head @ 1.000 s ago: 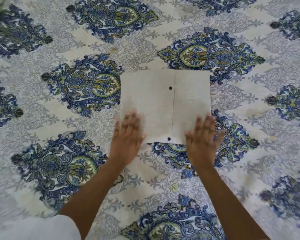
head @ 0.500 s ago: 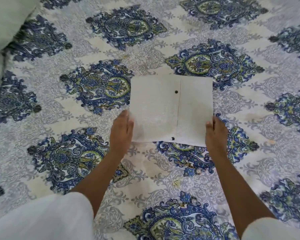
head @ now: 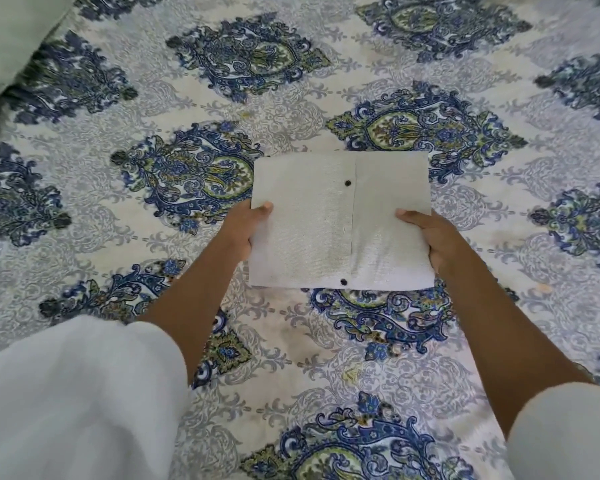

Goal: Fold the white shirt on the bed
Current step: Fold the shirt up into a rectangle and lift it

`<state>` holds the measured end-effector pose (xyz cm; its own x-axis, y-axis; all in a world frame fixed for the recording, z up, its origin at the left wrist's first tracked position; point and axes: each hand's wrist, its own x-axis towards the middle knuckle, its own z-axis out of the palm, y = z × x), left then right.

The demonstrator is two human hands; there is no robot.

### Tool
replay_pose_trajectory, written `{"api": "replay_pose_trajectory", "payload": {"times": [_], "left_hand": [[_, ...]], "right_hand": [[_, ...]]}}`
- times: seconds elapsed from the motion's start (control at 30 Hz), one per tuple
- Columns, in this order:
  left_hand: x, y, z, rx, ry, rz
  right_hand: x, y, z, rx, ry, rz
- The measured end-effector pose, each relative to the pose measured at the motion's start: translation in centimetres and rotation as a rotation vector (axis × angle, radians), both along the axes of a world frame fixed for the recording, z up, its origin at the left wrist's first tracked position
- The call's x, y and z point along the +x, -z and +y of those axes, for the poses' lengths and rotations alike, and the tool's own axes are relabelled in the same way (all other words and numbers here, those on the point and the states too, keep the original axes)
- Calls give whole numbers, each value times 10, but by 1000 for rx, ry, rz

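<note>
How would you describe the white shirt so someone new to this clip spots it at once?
Look at the bed cover, printed with blue and green medallions. Near its middle, the left hand and right hand grip a flat rectangular bundle by its sides: the white shirt. It is the only plain patch there, with a placket seam and two dark buttons.

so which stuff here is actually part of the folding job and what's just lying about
Part of the job:
- white shirt, folded into a neat rectangle
- left hand, grip on the shirt's left edge
- right hand, grip on its right edge
- patterned bedspread, the surface under it

Just lying about:
- pale pillow or bedding, top left corner
</note>
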<state>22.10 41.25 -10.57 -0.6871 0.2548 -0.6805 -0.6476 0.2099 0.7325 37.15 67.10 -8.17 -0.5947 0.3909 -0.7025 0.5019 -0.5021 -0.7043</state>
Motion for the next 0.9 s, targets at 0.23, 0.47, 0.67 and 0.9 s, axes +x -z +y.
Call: {"api": "replay_pose_trajectory", "payload": {"times": [0.23, 0.47, 0.67, 0.9], "left_hand": [[65, -34, 16, 243, -101, -155], [110, -90, 97, 329, 3, -291], [125, -106, 68, 907, -104, -374], [156, -10, -68, 1006, -79, -315]], "right_hand": [[26, -99, 18, 179, -56, 101], [35, -243, 1, 679, -341, 240], [44, -215, -95, 1518, -990, 8], [80, -48, -215, 1453, -1279, -168]]}}
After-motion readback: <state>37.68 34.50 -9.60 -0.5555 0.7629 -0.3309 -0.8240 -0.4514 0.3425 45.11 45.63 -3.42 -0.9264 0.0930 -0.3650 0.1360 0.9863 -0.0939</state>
